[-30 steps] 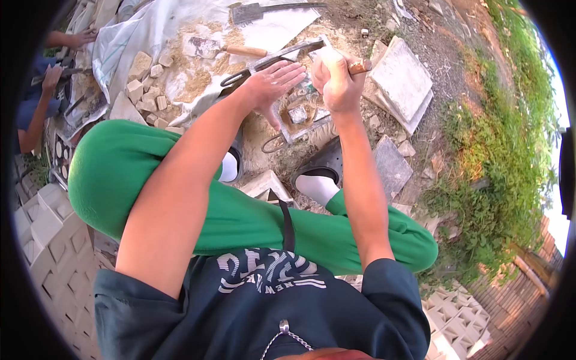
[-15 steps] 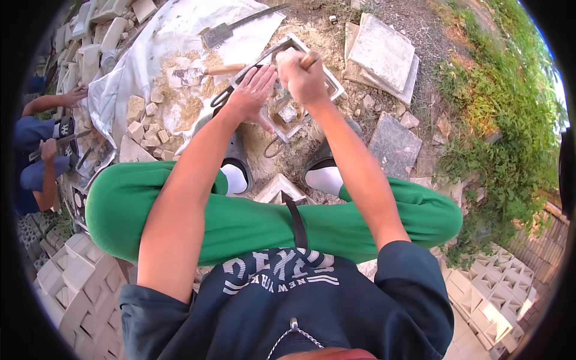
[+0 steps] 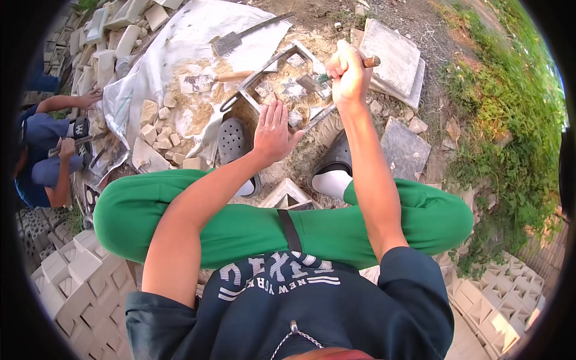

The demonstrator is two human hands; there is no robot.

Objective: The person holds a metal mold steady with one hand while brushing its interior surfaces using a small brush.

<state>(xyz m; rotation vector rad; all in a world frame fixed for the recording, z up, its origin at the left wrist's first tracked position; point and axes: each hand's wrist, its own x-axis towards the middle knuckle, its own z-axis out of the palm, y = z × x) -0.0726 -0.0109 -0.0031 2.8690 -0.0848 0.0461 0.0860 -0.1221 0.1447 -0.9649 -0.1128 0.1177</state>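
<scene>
My right hand (image 3: pixel 350 73) is wrapped round the wooden handle of a trowel (image 3: pixel 309 83), whose grey blade lies over the mold. Between my feet sits the metal block mold (image 3: pixel 319 120), a frame with inner blocks and sandy mix in it. My left hand (image 3: pixel 273 131) has its fingers stretched out, the tips at the mold's near left edge. A wire loop handle (image 3: pixel 228 103) sticks out from the mold's left corner. Just left of the mold, a second trowel (image 3: pixel 198 83) with a wooden handle rests on the sandy sheet.
A white sheet (image 3: pixel 180 36) carries a flat long-handled tool (image 3: pixel 227 43) and sand. Stone chunks (image 3: pixel 157 129) lie at its near edge. Slabs (image 3: pixel 393 54) stack at right, near plants (image 3: pixel 498 114). A co-worker (image 3: pixel 51 144) sits at left. Patterned blocks (image 3: pixel 84 282) stand behind.
My right hand has moved right with the trowel, and its blade now shows over the mold. My left hand has drawn back toward me and right, uncovering the mold's left side.
</scene>
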